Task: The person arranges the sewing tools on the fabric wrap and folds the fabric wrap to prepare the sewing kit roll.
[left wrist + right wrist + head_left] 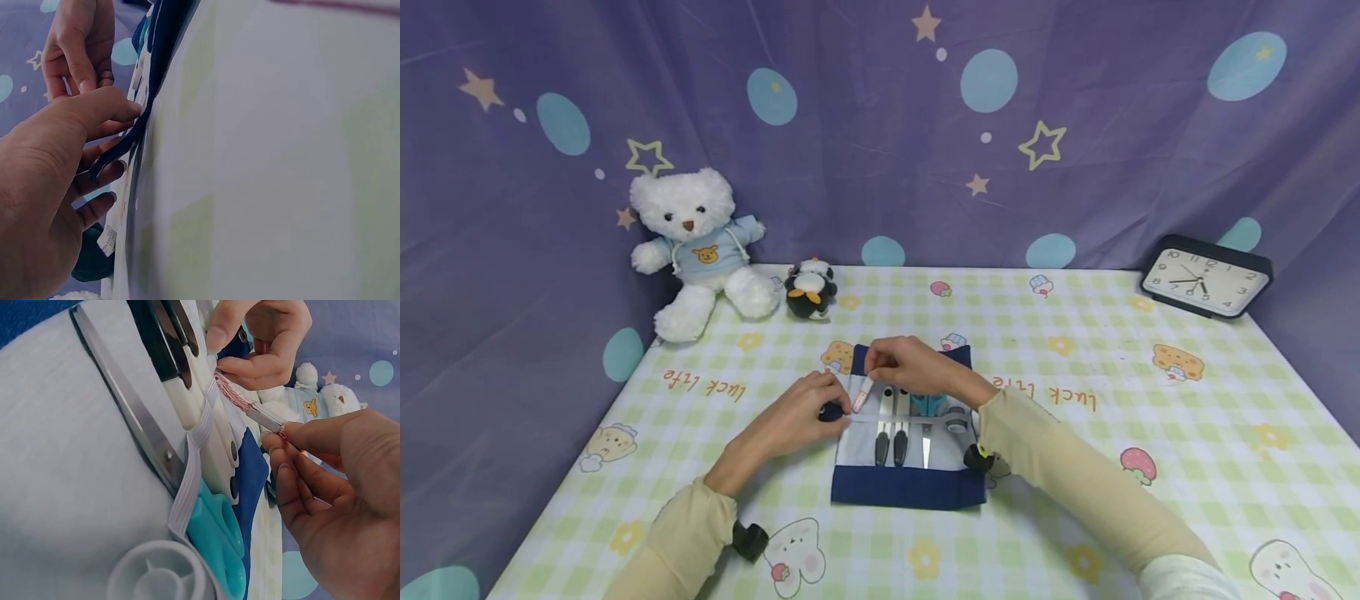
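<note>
A navy fabric tool roll [908, 488] with a pale lining lies unrolled on the table. Its white elastic band [199, 434] crosses two black-and-white handled tools [219, 440], a pair of turquoise-handled scissors [215, 534] and a round white spool-like piece [156, 575]. My right hand [913, 367] pinches one end of a slim red-and-white bundle [264, 416], thread-like with a pale sleeve; its other end meets the band. At the roll's left edge, my left hand [801, 417] pinches the fabric edge, thumb on the navy side [145, 112].
A white teddy bear [707, 258] and a small penguin plush [810, 289] sit at the back left. On the back right stands a black-framed clock [1206, 277]. A checked cloth [1037, 533] covers the table, with a purple curtain [865, 167] behind.
</note>
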`<state>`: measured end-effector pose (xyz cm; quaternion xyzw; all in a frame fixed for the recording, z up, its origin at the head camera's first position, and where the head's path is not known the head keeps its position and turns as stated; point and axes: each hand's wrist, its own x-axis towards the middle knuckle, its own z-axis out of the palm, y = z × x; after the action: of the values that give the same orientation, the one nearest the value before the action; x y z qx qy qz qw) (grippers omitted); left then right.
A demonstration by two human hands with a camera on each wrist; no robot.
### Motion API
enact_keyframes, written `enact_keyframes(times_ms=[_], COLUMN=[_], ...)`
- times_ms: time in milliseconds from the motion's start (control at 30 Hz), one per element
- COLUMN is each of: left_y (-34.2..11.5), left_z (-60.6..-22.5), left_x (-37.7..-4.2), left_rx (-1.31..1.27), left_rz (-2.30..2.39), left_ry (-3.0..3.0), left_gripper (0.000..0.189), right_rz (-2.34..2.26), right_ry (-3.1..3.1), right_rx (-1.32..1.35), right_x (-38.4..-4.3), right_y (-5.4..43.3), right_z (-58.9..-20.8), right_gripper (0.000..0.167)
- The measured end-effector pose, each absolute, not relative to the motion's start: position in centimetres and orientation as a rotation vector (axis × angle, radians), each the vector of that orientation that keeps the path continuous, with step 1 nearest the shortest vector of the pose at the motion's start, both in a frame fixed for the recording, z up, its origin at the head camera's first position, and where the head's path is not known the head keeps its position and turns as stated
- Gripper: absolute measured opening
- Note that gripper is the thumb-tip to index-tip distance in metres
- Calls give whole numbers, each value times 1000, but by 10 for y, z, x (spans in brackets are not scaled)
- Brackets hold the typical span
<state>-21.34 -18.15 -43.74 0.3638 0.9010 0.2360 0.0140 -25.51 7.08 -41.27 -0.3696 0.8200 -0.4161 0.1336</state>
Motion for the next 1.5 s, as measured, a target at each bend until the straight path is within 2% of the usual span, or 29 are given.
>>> enact_keyframes(times_ms=[333,1267,1500], left_y=[-181,-176,-178], left_z=[-437,-436,-436], left_x=[-214,-214,-212], left_rx=[1132,1472,1473], left_rz=[714,373,389], left_ry=[2814,2968,2969], left_gripper=[10,11,11], right_rz=[-1216,-1202,-1193], right_ry=[2366,2412,2424], right_rx=[-1077,-1142,-1129], right_x=[-255,-254,-254], right_y=[71,70,70], right_z=[-413,-417,-418], right_gripper=[9,9,9])
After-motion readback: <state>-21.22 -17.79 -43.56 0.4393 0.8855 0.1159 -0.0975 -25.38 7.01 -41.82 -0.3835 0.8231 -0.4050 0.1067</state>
